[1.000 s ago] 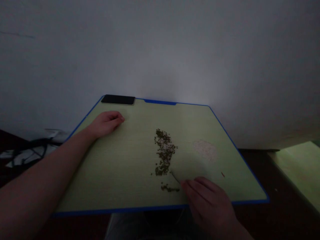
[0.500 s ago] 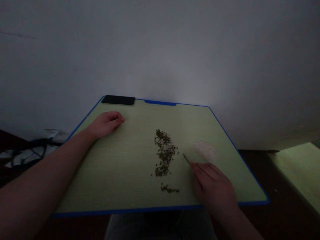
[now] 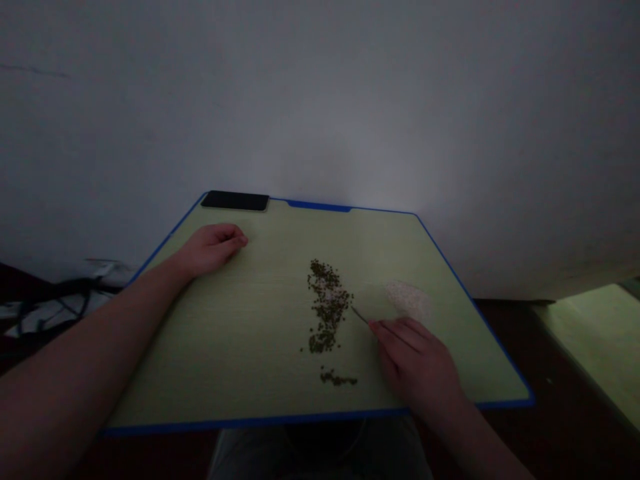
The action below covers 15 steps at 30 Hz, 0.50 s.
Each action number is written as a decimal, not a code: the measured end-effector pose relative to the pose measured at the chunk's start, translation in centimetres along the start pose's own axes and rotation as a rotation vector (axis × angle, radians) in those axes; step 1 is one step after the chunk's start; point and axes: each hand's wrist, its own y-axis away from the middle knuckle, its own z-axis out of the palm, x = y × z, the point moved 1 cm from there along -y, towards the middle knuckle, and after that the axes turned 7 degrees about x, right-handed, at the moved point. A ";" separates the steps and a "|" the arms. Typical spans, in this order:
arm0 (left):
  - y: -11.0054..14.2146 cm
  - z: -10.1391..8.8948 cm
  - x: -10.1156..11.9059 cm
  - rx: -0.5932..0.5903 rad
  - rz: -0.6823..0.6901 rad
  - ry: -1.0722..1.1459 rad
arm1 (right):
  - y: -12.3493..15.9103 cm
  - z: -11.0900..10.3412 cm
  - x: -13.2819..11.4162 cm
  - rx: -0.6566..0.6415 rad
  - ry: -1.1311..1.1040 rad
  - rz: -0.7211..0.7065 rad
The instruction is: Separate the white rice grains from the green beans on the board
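Note:
My right hand (image 3: 417, 363) is closed in a pinch around thin, dark tweezers (image 3: 361, 316). Their narrow tip is at the right edge of a long patch of small green beans (image 3: 327, 310), which look like mung beans. Pale grains, perhaps rice, lie mixed among the beans. A short row of beans (image 3: 339, 381) is nearer the front edge. Just beyond my right hand spreads a flat heap of pale grains (image 3: 407, 297). My left hand (image 3: 215, 247) rests on the tabletop, fingers curled in a loose fist with nothing visible in them.
The pale green table (image 3: 250, 353) has a blue rim and stands against a grey wall. A black phone (image 3: 235, 200) lies at its far left corner. Dark cables (image 3: 65, 293) hang at the left, and another pale green surface (image 3: 595, 340) is at the right.
My right hand went from the near end of the bean patch right and away toward the pale heap, then came slightly back left to the patch's edge. My left hand stays in place.

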 end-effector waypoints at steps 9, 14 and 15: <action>-0.3 -0.1 -0.7 -0.012 0.021 -0.021 | 0.7 -0.8 -0.3 0.006 -0.021 -0.013; -0.3 0.0 -0.5 -0.014 0.024 -0.021 | 0.9 -1.1 -1.4 -0.016 -0.022 -0.039; -0.3 0.0 -0.4 -0.012 0.025 -0.026 | 0.9 -1.0 -1.5 -0.028 -0.012 -0.048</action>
